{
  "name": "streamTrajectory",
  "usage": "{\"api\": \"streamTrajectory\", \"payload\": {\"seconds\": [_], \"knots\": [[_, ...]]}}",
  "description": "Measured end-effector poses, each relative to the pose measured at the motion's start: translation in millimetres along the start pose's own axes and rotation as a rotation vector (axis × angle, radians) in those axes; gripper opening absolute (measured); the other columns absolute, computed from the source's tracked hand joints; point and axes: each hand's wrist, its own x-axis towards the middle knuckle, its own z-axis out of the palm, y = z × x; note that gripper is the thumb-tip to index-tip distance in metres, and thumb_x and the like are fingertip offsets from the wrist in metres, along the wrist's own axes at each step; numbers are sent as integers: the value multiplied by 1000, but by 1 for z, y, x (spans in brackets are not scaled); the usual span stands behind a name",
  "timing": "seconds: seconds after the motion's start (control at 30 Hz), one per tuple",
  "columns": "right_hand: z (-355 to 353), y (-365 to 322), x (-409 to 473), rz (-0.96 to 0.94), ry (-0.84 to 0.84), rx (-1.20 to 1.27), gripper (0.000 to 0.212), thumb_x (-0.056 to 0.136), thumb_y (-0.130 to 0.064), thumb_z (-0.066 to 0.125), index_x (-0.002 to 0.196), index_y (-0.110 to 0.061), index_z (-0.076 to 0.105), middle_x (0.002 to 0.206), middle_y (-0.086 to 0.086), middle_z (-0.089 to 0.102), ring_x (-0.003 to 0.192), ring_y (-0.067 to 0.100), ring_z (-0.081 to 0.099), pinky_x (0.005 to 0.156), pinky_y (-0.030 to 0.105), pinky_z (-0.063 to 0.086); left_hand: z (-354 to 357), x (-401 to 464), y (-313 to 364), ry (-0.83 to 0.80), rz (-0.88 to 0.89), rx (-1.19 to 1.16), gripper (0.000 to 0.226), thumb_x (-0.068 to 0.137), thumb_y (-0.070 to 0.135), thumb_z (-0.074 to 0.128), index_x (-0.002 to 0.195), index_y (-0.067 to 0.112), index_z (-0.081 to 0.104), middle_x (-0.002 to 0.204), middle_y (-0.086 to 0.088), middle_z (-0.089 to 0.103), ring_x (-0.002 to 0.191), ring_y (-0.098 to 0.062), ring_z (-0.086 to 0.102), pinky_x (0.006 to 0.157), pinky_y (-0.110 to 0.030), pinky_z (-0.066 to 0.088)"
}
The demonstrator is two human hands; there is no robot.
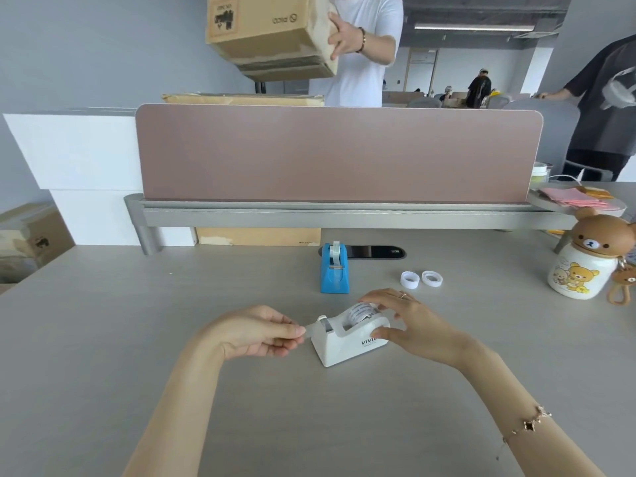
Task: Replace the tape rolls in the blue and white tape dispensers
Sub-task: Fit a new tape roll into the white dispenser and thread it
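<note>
The white tape dispenser (pixel 344 346) sits on the grey desk in front of me with a tape roll (pixel 359 313) in its cradle. My left hand (pixel 261 333) pinches the free end of the tape strip (pixel 311 328) just past the cutter. My right hand (pixel 409 325) grips the dispenser's rear end, thumb on its side and fingers over the roll. Farther back stands the blue tape dispenser (pixel 334 271), upright, with a roll in it. Two loose tape rolls (pixel 421 279) lie flat to the right of it.
A bear-lidded white jar (pixel 581 266) stands at the right edge. A pink divider panel (pixel 337 153) on a grey rail closes the desk's back. A black cable cover (pixel 375 252) lies behind the blue dispenser. Beyond the divider a person holds a cardboard box (pixel 272 32).
</note>
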Motion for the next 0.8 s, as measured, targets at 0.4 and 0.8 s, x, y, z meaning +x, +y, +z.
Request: {"api": "streamTrajectory", "payload": {"seconds": [0.4, 0.8], "knots": [[0, 7, 2, 10, 6, 23, 45, 87, -22, 64, 126, -38, 48, 124, -25, 47, 115, 2, 45, 96, 19, 35, 9, 4, 13, 60, 47, -12, 6, 87, 9, 65, 81, 8, 67, 61, 5, 71, 58, -2, 64, 60, -15, 56], [1, 9, 2, 10, 19, 47, 45, 87, -20, 64, 127, -36, 49, 120, -30, 45, 113, 1, 44, 92, 16, 32, 3, 8, 3, 119, 61, -26, 5, 86, 12, 67, 86, 8, 69, 69, 3, 70, 62, -5, 64, 62, -16, 56]]}}
